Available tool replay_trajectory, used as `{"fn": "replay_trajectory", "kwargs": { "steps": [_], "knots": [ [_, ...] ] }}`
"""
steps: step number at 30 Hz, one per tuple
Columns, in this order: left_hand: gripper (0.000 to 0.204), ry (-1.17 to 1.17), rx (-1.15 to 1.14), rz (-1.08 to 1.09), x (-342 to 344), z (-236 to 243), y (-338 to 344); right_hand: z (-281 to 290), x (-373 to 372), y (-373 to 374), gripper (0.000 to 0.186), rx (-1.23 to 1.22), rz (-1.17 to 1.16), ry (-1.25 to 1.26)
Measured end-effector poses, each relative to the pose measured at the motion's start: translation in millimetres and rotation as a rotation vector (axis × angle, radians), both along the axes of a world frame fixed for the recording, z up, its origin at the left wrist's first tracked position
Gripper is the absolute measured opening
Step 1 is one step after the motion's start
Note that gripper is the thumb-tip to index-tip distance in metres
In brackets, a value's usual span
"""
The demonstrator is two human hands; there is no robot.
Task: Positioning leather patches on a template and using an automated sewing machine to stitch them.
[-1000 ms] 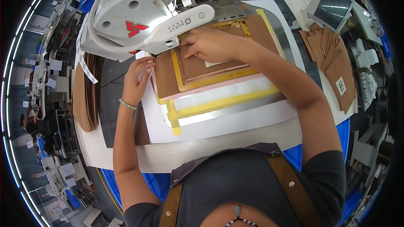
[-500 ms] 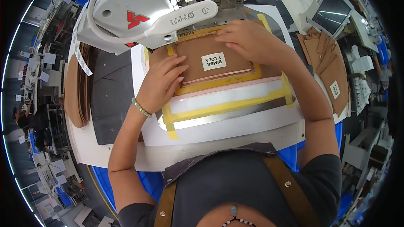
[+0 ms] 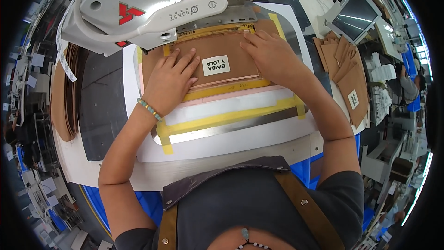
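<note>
A brown panel (image 3: 226, 48) with a white printed label (image 3: 216, 65) lies inside a yellow frame (image 3: 225, 84), on a taped metal plate (image 3: 194, 131) beneath a white industrial sewing machine (image 3: 111, 14). My left hand (image 3: 169, 81) rests palm down on the panel's left part, fingers spread, a bead bracelet at its wrist. My right hand (image 3: 273, 58) lies on the panel's right part, fingers slightly bent and apart, touching it near the frame's right side.
A stack of brown pieces (image 3: 64, 92) lies at the left, more brown pieces (image 3: 344, 83) at the right. A screen (image 3: 354, 14) stands behind those on the right. A white sheet (image 3: 231, 148) lies under the plate. Another person (image 3: 407, 88) is at the far right.
My left hand has moved from the panel's left edge onto its top. My right hand has shifted rightward along the panel, uncovering the label.
</note>
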State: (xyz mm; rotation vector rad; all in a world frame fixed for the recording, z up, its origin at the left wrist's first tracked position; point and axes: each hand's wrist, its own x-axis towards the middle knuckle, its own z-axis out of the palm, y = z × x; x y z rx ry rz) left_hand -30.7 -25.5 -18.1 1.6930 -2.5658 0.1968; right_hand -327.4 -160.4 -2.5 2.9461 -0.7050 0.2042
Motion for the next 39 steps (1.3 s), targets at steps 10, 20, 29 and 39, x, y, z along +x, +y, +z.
{"fn": "replay_trajectory", "kwargs": {
  "steps": [10,20,29,39],
  "knots": [
    [0.054,0.042,0.002,-0.015,5,1,-4,5,8,6,0.044,-0.058,-0.029,0.067],
    [0.053,0.066,-0.051,-0.015,15,-4,0,11,21,4,0.038,0.002,-0.009,0.057],
    [0.048,0.058,-0.087,0.031,15,-7,3,11,29,1,0.039,0.055,0.027,0.061],
    [0.045,0.239,-0.023,0.013,5,-7,-1,5,55,1,0.039,0.049,0.138,0.023]
  ]
}}
